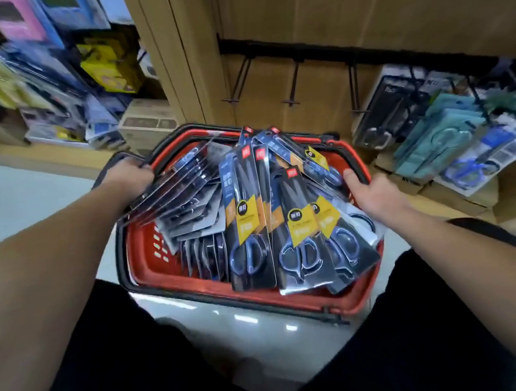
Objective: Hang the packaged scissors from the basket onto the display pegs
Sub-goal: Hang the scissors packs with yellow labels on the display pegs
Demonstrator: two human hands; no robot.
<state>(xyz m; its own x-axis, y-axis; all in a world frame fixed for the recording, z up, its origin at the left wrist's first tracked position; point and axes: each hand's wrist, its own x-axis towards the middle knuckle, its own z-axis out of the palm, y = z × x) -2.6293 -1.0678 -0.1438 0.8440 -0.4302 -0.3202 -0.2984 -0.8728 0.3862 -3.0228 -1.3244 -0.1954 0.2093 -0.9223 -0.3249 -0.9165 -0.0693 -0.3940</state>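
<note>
Far to the left, blurry boxes [107,65] fill a shelf, and the left hand [132,179] curls its fingers round the left end of the red basket [141,238], right by its black handle. Inside the basket the packaged scissors [297,220] lie in a big heap: dark packs with blue handles and yellow labels, some leaning to the left and some fanned out on top. Three black display pegs [293,81] stick out of the wooden wall above them. On the right, the right hand [374,194] grips the basket's right rim with its thumb on top, and other scissors packs [447,147] show further right.
</note>
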